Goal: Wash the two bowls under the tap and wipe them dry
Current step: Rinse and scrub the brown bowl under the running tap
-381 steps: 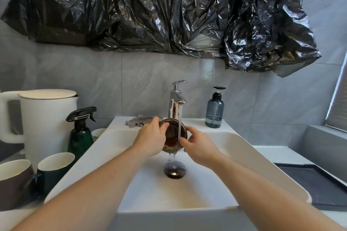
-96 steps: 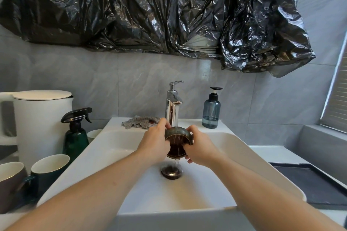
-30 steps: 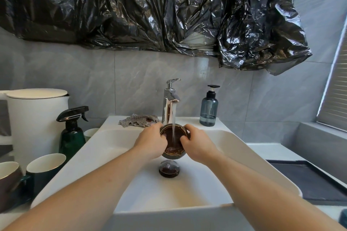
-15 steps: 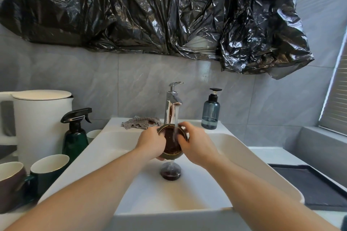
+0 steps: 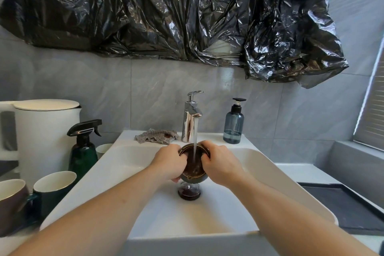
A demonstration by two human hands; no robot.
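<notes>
Perhaps one bowl (image 5: 194, 167) in two hands' grip, left hand (image 5: 169, 162), right hand (image 5: 220, 164).

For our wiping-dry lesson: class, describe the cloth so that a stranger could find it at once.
Start at the white sink and go to the ledge behind its basin, where the chrome tap stands. Just left of the tap lies the crumpled grey dotted cloth. It is the only soft, flat thing there; the blue soap bottle stands upright on the tap's other side.

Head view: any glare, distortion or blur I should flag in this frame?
Head view: daylight glare streaks the black plastic sheet; wide-angle bending curves the basin rim and window edge; the bowl interior stays dark under the stream; edges soften, the centre stays sharp.
</notes>
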